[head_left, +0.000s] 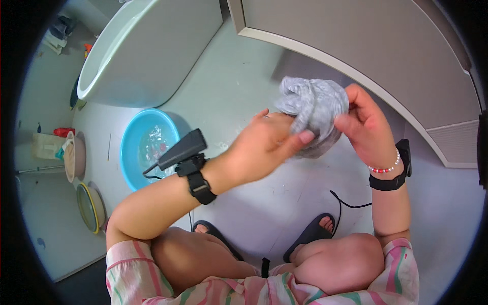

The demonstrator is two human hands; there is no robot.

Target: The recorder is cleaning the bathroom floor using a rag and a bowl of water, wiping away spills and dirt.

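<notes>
A bunched grey cloth (317,109) hangs in the air between my hands, its edges a little smeared by motion. My left hand (272,145) grips it from the left, thumb on the near side and the other fingers partly hidden behind the fabric. On the right side, my right hand (366,119) pinches the cloth between thumb and curled fingers. Left of my left wrist, a light blue basin (131,129) with water in it stands on the floor.
A white bathtub (152,56) stands at the far left, and a beige cabinet (356,35) at the far right. Other basins (79,157) lean along the left wall. A black cable (351,205) lies near my right slipper (311,235).
</notes>
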